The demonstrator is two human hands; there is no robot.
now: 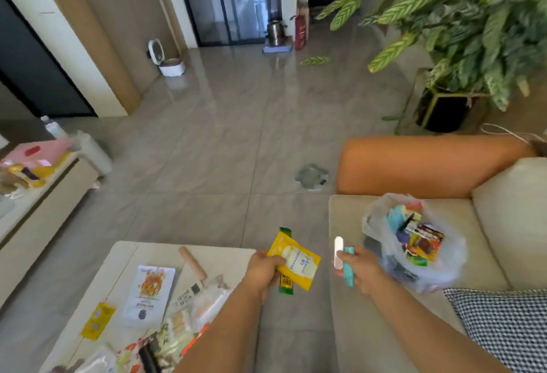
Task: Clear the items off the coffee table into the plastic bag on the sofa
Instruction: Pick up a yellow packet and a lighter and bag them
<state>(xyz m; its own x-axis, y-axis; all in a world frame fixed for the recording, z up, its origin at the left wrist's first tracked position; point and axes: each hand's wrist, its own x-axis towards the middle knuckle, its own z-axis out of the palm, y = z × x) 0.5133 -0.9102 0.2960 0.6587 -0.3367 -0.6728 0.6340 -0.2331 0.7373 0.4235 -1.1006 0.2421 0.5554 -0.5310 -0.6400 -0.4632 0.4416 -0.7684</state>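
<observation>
Hands: left (263, 269) grips yellow packet (296, 263), lettering unreadable; right (359, 272) grips teal stick (349, 266).

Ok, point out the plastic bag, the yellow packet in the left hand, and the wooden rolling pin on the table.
plastic bag (453, 266): head view, on its clear right wall.
yellow packet (299, 263): head view, on the packet's printed middle.
wooden rolling pin (193, 263): head view, midway along its shaft.

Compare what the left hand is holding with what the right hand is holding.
The left hand grips a flat yellow packet with a green stick sachet behind it; the right hand grips a slim white stick and a teal stick. The left's items are soft and wide; the right's are narrow and rigid-looking. The right's items are nearer the plastic bag. Both pairs are off the coffee table.
</observation>
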